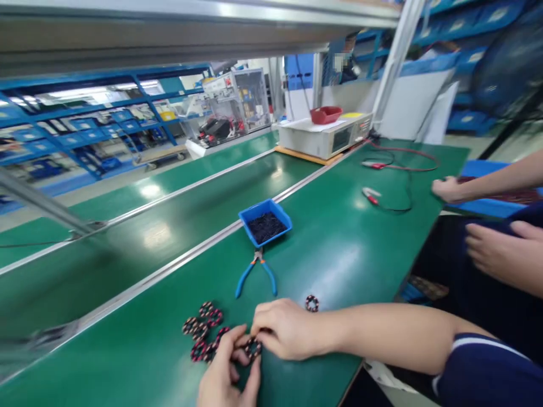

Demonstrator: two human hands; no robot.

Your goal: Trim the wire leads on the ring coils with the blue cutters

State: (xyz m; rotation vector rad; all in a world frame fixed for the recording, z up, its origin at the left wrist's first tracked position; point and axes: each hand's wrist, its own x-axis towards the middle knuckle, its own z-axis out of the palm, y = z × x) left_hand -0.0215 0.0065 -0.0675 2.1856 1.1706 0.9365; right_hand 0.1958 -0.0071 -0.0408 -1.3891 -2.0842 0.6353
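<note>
Near the front of the green bench, my left hand [231, 370] holds a small ring-shaped coil [253, 349], dark with copper-coloured bands, between thumb and fingers. My right hand [288, 330] is closed in a pinch at the coil's upper edge; whatever its fingertips grip is hidden. Left of my hands lies a loose group of several similar ring coils [201, 332], some with pink-red bands. A single ring coil [311, 303] sits just beyond my right wrist. Blue-handled pliers [257, 274] lie farther off, jaws against a blue bin [283, 216] of small black pieces.
A grey instrument box [303, 141] carries a red tray [326, 115] at the back. Red and black clip leads [373, 198] lie on the right of the bench. A co-worker's hands [449, 189] are at the right, by a blue crate [483, 168]. A metal shelf [190, 34] hangs overhead.
</note>
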